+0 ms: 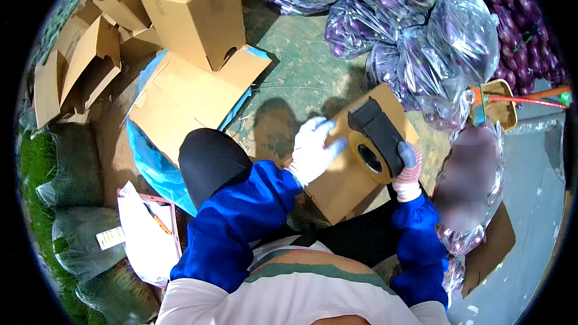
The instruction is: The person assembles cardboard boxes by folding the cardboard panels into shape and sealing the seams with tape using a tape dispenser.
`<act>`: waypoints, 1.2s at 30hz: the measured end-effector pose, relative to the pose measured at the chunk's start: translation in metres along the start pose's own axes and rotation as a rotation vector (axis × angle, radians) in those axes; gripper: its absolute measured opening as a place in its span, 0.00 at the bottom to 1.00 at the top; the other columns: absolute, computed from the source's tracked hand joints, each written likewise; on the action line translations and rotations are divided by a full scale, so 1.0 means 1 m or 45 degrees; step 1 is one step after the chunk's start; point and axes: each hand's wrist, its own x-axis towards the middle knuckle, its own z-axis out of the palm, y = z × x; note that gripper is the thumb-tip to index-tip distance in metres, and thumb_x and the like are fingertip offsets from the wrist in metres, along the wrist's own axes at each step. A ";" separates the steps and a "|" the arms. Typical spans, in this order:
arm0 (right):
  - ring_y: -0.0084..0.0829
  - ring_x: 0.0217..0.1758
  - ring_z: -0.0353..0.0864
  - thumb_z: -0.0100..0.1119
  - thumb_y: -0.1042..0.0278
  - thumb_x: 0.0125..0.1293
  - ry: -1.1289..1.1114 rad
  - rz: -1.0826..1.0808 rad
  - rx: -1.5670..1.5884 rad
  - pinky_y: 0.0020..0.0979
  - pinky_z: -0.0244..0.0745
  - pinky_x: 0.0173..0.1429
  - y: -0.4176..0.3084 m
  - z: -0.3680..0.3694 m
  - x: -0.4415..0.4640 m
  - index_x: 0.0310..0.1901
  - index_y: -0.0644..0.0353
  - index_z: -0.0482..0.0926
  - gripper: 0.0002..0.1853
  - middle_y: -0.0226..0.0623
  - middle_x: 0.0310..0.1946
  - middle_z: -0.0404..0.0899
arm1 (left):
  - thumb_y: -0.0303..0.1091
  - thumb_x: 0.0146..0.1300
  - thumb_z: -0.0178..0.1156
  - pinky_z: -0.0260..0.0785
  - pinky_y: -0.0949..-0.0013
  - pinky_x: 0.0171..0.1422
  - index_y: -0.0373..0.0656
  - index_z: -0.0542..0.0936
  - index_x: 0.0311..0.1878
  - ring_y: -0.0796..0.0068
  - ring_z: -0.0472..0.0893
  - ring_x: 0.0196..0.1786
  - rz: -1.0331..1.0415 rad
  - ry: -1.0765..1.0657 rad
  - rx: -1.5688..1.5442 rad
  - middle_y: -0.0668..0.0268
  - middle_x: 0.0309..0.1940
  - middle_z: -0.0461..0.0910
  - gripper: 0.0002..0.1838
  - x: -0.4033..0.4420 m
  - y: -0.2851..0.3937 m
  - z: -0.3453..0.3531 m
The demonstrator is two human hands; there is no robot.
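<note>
My right hand [409,171], in a striped glove with grey-blue fingertips, is closed around a black tape dispenser [378,125]. A roll of yellowish tape [368,157] sits in the dispenser. Beneath it lies a cardboard box [340,183], tilted in view between my legs. My left hand [314,149], in a white glove with bluish fingertips, is over the box's left edge. Its fingers are stretched out and apart, with nothing in them. Whether its fingertips touch the cardboard I cannot tell.
Cardboard boxes [195,18] stand at upper left, beside a flat cardboard sheet [180,87] on blue plastic [150,159]. Plastic bags of purple produce [415,54] and net sacks of purple onions [518,30] fill the upper right. A clipboard with papers [141,235] is at lower left.
</note>
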 end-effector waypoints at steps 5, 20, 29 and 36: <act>0.22 0.32 0.75 0.55 0.60 0.58 -0.073 -0.008 0.036 0.26 0.70 0.41 0.007 -0.009 0.002 0.33 0.67 0.80 0.15 0.32 0.28 0.80 | 0.57 0.64 0.48 0.64 0.73 0.32 0.40 0.80 0.35 0.76 0.71 0.25 -0.663 -0.252 -1.047 0.67 0.22 0.75 0.27 0.058 0.004 -0.009; 0.26 0.40 0.77 0.58 0.61 0.55 -0.171 0.090 0.096 0.28 0.70 0.48 -0.002 -0.008 0.004 0.41 0.70 0.78 0.19 0.36 0.38 0.80 | 0.35 0.60 0.60 0.63 0.74 0.22 0.39 0.80 0.24 0.81 0.67 0.17 -0.584 -0.605 -0.897 0.71 0.14 0.71 0.12 0.097 0.017 -0.012; 0.26 0.41 0.76 0.58 0.58 0.54 -0.260 0.088 0.053 0.28 0.70 0.49 -0.012 -0.001 0.009 0.44 0.71 0.77 0.22 0.36 0.38 0.80 | 0.27 0.57 0.59 0.60 0.75 0.22 0.41 0.80 0.22 0.82 0.69 0.18 -0.442 -0.350 -0.870 0.72 0.14 0.73 0.08 0.112 -0.008 0.001; 0.25 0.39 0.78 0.62 0.64 0.54 -0.221 0.276 -0.013 0.26 0.71 0.48 -0.018 -0.018 -0.006 0.45 0.69 0.78 0.20 0.35 0.38 0.81 | 0.35 0.51 0.66 0.66 0.68 0.29 0.39 0.82 0.22 0.72 0.75 0.20 -0.576 -0.150 -0.399 0.61 0.15 0.77 0.10 0.139 -0.102 0.016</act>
